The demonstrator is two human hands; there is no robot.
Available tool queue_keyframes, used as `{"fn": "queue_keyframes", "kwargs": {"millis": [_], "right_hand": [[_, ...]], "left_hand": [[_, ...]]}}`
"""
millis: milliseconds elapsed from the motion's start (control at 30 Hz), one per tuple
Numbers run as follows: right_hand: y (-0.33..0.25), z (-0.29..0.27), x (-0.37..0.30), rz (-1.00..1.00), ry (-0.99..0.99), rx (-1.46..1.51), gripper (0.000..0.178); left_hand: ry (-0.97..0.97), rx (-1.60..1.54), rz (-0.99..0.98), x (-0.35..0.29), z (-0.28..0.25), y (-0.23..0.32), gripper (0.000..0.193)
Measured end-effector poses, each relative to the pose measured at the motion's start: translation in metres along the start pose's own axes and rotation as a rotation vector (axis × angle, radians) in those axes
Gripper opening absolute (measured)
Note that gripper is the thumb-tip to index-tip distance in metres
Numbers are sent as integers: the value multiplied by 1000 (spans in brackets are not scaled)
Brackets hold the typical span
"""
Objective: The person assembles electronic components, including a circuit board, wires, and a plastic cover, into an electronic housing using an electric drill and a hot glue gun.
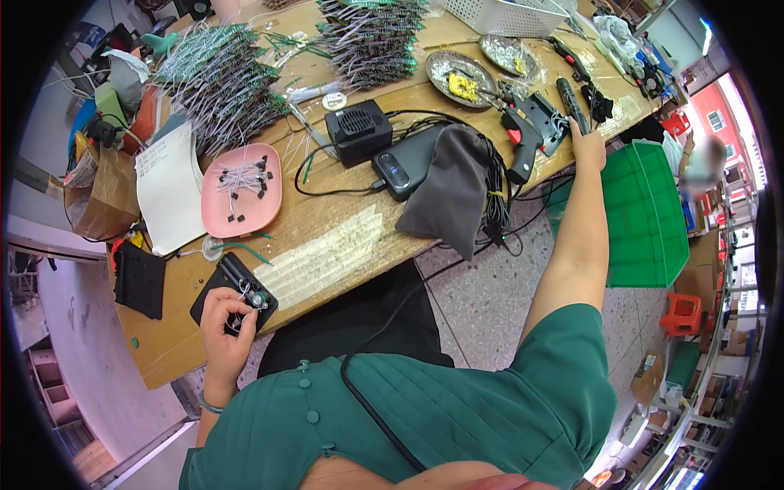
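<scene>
My left hand [224, 325] is at the near left edge of the table. Its fingertips pinch thin white wires beside a small round green-and-silver part [259, 300], which rests on a black plastic housing [234, 276]. My right arm stretches far to the right, where my right hand [588, 149] closes on the lower end of a black rod-shaped tool [570, 100]. Left of that hand lies a black-and-red glue gun [523, 140], next to a black stand [545, 114]. A pink tray [214, 214] holds several white wires with black connectors.
Stacks of wired circuit boards [219, 77] fill the back. A grey pouch [447, 184], power bank [400, 173] and black box [359, 131] sit mid-table amid cables. Two metal plates [437, 61] carry yellow sponge. A green crate [645, 220] stands right; a person [698, 163] is beyond.
</scene>
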State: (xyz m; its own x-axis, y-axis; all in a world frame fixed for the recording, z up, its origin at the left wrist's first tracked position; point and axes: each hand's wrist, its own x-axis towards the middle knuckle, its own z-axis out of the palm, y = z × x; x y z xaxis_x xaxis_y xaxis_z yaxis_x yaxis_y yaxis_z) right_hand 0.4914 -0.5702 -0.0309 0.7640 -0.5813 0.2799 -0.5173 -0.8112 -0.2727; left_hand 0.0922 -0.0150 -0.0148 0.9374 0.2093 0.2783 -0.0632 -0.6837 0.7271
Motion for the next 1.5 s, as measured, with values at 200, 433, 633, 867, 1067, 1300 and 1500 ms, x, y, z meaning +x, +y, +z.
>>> {"fn": "queue_keyframes", "kwargs": {"millis": [200, 433, 633, 867, 1067, 1300, 1500], "right_hand": [[28, -2, -14, -155, 94, 399, 71], [98, -43, -1, -56, 451, 235, 67], [161, -60, -13, -143, 197, 78, 67], [135, -48, 6, -173, 165, 7, 65], [78, -19, 43, -338, 151, 135, 58], [24, 0, 48, -63, 0, -111, 58], [39, 6, 9, -349, 286, 489, 52]], "left_hand": [[-11, 3, -11, 7, 0, 0, 13], [-16, 29, -19, 8, 0, -2, 14], [-25, 30, -39, 9, 3, -2, 14], [-20, 36, -26, 9, 2, -2, 14], [-17, 60, -38, 8, 4, 0, 14], [12, 47, -45, 7, 5, 0, 14], [8, 26, -35, 10, 4, 0, 13]]}}
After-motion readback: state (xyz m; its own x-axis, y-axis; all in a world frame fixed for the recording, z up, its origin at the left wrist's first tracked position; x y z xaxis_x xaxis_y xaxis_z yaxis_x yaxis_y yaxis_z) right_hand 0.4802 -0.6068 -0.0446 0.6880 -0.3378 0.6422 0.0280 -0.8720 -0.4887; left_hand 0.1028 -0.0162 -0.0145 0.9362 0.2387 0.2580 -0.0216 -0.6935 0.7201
